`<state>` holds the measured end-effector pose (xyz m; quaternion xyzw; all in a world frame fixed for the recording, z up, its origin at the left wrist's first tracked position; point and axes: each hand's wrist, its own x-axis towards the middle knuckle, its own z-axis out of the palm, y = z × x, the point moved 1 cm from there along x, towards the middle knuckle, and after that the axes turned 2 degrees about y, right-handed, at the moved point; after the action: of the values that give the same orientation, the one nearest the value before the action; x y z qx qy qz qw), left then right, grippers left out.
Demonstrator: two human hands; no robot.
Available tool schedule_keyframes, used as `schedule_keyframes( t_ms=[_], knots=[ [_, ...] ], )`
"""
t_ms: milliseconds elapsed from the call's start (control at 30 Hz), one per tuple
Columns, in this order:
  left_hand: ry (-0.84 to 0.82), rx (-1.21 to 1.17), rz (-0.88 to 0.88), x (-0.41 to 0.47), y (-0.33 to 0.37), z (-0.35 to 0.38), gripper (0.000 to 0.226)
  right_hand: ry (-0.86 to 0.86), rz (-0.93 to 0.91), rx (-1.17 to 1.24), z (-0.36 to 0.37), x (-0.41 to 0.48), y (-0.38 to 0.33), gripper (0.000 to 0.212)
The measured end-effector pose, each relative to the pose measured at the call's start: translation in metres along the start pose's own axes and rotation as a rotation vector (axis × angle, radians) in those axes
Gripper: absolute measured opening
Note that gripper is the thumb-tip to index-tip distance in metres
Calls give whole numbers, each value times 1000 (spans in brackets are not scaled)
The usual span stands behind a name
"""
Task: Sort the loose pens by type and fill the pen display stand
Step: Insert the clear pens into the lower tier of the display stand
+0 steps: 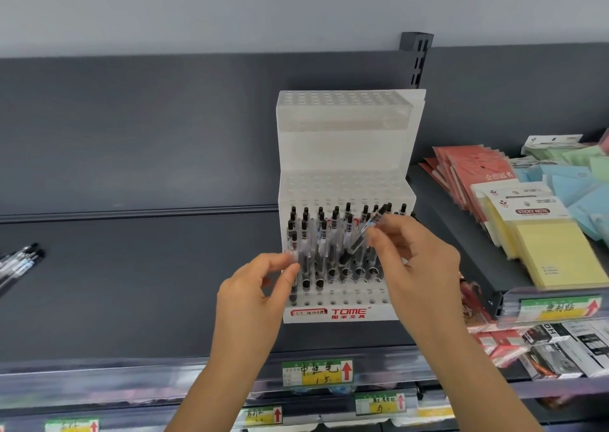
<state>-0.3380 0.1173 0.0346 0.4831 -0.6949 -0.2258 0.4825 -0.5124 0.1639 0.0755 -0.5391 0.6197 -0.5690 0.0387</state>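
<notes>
At the shelf's front edge, a green-and-yellow price label (318, 372) is fixed to the rail. Beyond it, both hands are raised before the pen display stand (346, 314), which stands on the dark shelf (131, 283).

Left hand (253, 286): thumb and forefinger curled, pinching an upright pen (294, 243) in the stand's leftmost column. The contact is blurred.

Right hand (418, 260): fingertips grip a tilted pen (361, 238), lower end over the stand's holes, top end leaning right.

Standing pens (333, 230), black-capped with clear barrels, occupy rows of the lowest tier.

Loose pens (19, 263) lie at the shelf's far left, well apart from the stand. Sticky-note pads (553, 250) are stacked on the neighbouring shelf to the right. A grey back panel (164, 134) rises behind.
</notes>
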Motion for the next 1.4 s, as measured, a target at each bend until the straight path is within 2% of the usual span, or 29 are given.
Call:
schedule_keyframes(
  t_ms=[267, 667, 900, 1000, 1100, 1200, 1400],
  knots=[
    [49, 71, 26, 4, -4, -3, 14, -36, -16, -11, 4, 3, 0, 17],
    [13, 15, -33, 7, -10, -5, 8, -317, -22, -358, 26, 9, 8, 24],
    [7, 37, -20, 7, -10, -4, 9, -326, -20, -384, 28, 6, 10, 23],
    [9, 48, -1, 6, -8, -2, 10, -404, -62, -543, 29, 8, 9, 29],
    [16, 54, -3, 5, -7, -1, 10, -456, -125, -670, 31, 10, 9, 23],
    [25, 49, -25, 3, -7, -1, 10, -462, -146, -693, 29, 10, 10, 16],
    [35, 82, -56, -2, 0, -1, 16, -418, -159, -603, 24, 9, 11, 32]
  ],
)
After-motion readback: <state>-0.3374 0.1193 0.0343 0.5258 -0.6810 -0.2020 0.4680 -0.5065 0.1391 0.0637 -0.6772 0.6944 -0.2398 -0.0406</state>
